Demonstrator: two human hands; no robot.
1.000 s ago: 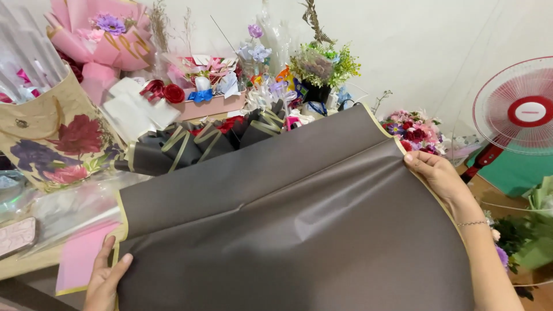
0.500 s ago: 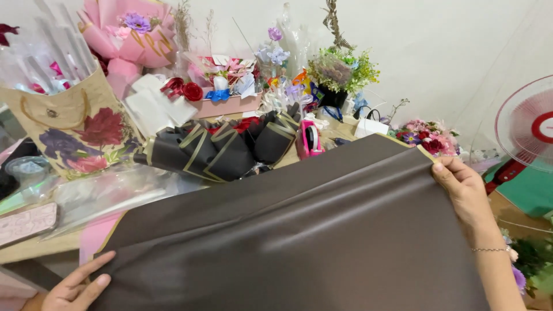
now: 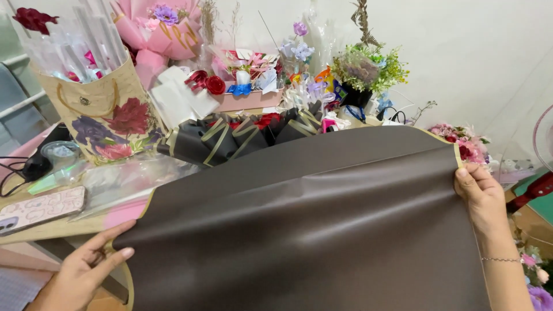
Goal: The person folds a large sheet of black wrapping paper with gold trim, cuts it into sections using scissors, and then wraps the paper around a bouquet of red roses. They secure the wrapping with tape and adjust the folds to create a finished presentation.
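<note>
One large sheet of dark brown wrapping paper, matte, smooth, gold-edged, fills the lower centre and right of the frame; since a second ago its left edge has swung up and inward, so the sheet now lies flatter and more squarely spread. Left hand, lower left: fingers pinched on the sheet's near corner. Right hand, right edge: closed on the far corner. One floral-print paper bag, upper left, stiff, holding clear rolls. One pink bouquet, top left. One phone, patterned case, left edge.
</note>
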